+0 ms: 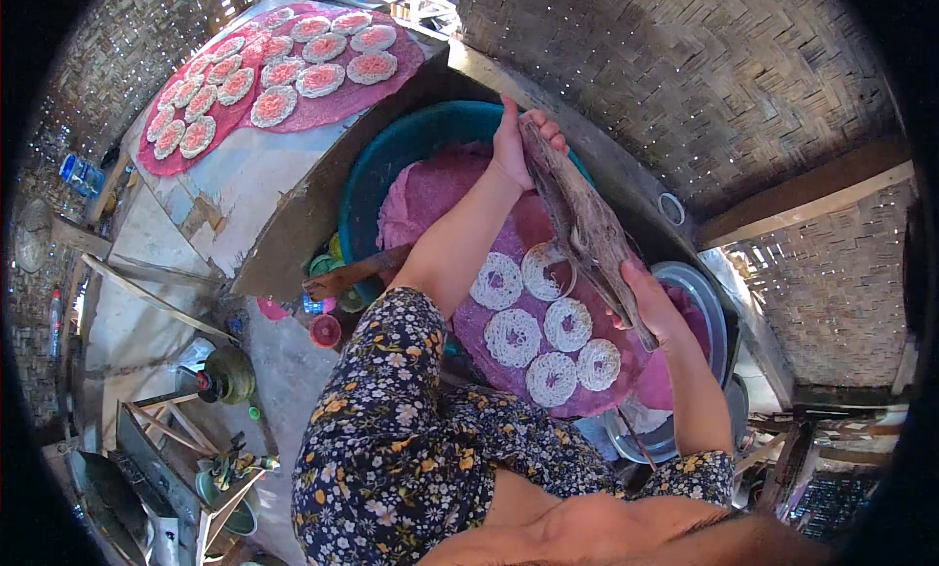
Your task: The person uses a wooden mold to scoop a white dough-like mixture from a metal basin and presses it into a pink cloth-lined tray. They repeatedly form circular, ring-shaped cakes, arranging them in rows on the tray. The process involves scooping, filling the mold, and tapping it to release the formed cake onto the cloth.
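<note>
A rough, weathered length of wood [587, 219] is held aslant in both my hands above a pink cloth [476, 316]. My left hand [523, 145] grips its upper end, thumb up and fingers round the far side. Lower down on the right, my right hand [653, 302] wraps the other end. Under the wood, several white lacy rounds [512, 338] with small middles lie on the cloth. One round has a thin ring [529, 272] about its edge, partly hidden by the wood. A large teal basin [367, 165] stands behind my left forearm.
On a raised ledge at the far left, several pink-and-white rounds [323, 80] lie on pink cloth. A grey basin [719, 321] stands at the right. A wooden stick [367, 270] juts out near my left arm. Woven walls [704, 87] enclose the space.
</note>
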Action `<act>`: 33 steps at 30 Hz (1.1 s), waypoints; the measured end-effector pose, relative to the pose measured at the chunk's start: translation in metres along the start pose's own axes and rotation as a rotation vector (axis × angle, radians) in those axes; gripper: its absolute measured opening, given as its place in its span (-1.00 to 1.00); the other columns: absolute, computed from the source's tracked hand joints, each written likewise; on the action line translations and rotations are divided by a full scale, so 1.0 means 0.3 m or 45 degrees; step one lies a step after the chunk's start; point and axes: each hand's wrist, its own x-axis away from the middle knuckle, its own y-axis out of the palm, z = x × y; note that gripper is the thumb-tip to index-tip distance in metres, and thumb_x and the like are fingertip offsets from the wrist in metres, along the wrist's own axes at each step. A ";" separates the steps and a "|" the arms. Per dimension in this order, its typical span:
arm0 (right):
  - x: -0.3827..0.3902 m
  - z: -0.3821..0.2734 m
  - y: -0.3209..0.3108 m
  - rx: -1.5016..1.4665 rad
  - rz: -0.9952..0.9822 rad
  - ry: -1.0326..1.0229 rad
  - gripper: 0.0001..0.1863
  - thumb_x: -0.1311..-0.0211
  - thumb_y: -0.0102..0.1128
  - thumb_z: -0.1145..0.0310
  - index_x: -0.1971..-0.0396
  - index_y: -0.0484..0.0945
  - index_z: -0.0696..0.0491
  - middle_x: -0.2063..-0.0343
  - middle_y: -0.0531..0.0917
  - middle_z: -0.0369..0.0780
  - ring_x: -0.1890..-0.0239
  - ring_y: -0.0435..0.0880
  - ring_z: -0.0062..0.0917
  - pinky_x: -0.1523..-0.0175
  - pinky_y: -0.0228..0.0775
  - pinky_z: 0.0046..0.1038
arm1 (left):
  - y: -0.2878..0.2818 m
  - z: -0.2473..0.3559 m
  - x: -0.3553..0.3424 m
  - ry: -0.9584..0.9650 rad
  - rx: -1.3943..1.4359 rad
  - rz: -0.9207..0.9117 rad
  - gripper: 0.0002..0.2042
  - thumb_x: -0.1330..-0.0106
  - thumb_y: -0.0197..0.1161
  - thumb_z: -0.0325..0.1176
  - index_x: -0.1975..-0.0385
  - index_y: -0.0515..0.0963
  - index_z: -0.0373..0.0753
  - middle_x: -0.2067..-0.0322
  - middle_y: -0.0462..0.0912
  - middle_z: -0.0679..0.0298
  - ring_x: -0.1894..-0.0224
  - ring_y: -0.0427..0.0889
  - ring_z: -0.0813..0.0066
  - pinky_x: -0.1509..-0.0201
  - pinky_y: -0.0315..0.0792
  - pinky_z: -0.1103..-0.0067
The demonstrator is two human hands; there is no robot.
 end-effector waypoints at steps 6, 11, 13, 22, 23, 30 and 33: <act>0.055 -0.003 -0.050 0.084 0.034 0.062 -0.49 -0.20 -0.08 -0.09 0.39 0.49 0.13 0.71 0.51 -0.26 0.75 0.46 -0.60 0.66 0.33 -0.58 | -0.035 -0.090 0.004 -0.010 0.088 0.100 -0.42 -0.11 -0.18 0.37 0.67 0.35 -0.09 0.71 0.40 0.31 0.60 0.44 0.30 0.38 0.37 0.34; 0.123 0.017 -0.015 0.059 0.055 0.115 -0.50 -0.21 -0.07 -0.07 0.44 0.51 0.14 0.72 0.50 -0.26 0.77 0.43 -0.62 0.72 0.24 -0.59 | -0.015 -0.123 0.088 -0.015 -0.018 0.256 -0.47 -0.11 -0.17 0.36 0.67 0.28 -0.04 0.73 0.32 0.40 0.62 0.39 0.40 0.39 0.34 0.41; 0.116 0.051 -0.001 0.008 0.013 0.104 -0.49 -0.21 -0.07 -0.07 0.44 0.52 0.16 0.72 0.49 -0.26 0.77 0.42 -0.63 0.72 0.22 -0.60 | -0.005 -0.097 0.118 -0.028 -0.029 0.277 -0.46 -0.12 -0.17 0.36 0.68 0.27 -0.04 0.74 0.31 0.40 0.63 0.37 0.39 0.41 0.32 0.42; 0.012 0.031 0.118 -0.052 -0.063 -0.297 -0.44 -0.20 -0.09 -0.10 0.41 0.51 0.19 0.65 0.52 -0.24 0.68 0.46 -0.58 0.61 0.30 -0.55 | 0.032 0.106 0.132 0.003 -0.099 -0.142 -0.33 -0.16 -0.25 0.34 0.08 0.29 -0.21 0.25 0.43 0.17 0.13 0.40 0.27 0.00 0.27 0.39; 0.010 0.011 0.116 -0.113 -0.017 -0.324 -0.43 -0.20 -0.10 -0.12 0.39 0.51 0.19 0.62 0.53 -0.23 0.67 0.47 -0.58 0.61 0.31 -0.55 | 0.063 0.120 0.140 -0.013 -0.127 -0.149 -0.30 -0.18 -0.23 0.31 -0.04 0.22 -0.22 0.11 0.40 0.14 0.00 0.37 0.26 -0.09 0.23 0.37; -0.012 -0.062 0.164 -0.193 -0.164 -0.595 -0.34 -0.20 -0.20 -0.20 0.21 0.48 0.18 0.49 0.58 -0.20 0.46 0.56 -0.54 0.41 0.40 -0.52 | 0.147 -0.085 0.333 0.394 -2.372 0.024 -0.55 -0.20 0.03 -0.34 -0.12 0.24 -0.26 -0.05 0.39 0.18 -0.16 0.26 0.29 -0.23 0.13 0.42; -0.106 -0.032 0.140 0.114 -0.111 -0.789 -0.42 -0.15 -0.07 -0.14 0.25 0.54 0.14 0.39 0.61 -0.18 0.29 0.58 -0.45 0.22 0.40 -0.43 | -0.219 -0.010 0.392 0.385 -1.687 0.019 -0.59 -0.21 0.02 -0.35 -0.09 0.28 -0.25 -0.09 0.35 0.20 -0.17 0.24 0.31 -0.23 0.13 0.46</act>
